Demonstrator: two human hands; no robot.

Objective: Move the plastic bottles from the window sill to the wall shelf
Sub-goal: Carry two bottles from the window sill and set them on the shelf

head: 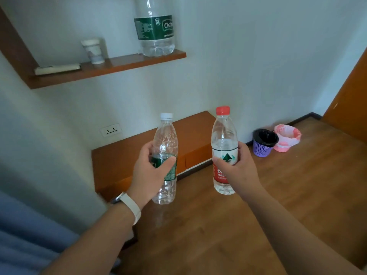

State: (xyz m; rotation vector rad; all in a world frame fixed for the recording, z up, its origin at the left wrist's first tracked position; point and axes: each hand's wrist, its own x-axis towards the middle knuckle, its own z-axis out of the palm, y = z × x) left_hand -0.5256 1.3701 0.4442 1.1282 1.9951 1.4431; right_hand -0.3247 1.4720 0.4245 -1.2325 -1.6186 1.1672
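My left hand [151, 173] grips a clear bottle with a white cap and green label [165, 139], held upright. My right hand [238, 167] grips a clear bottle with a red cap and red-and-white label [223, 133], also upright. Both bottles hang in the air below the wooden wall shelf [123, 65], which runs along the white wall at upper left. A large clear bottle with a green label [155, 28] stands at the shelf's right end. The window sill is out of view.
On the shelf stand a white paper cup [94, 49] and a flat white remote-like object [57, 68]. A low wooden ledge [143, 149] juts from the wall beneath. A purple bin [263, 142] and a pink bin [287, 137] sit on the wooden floor at right.
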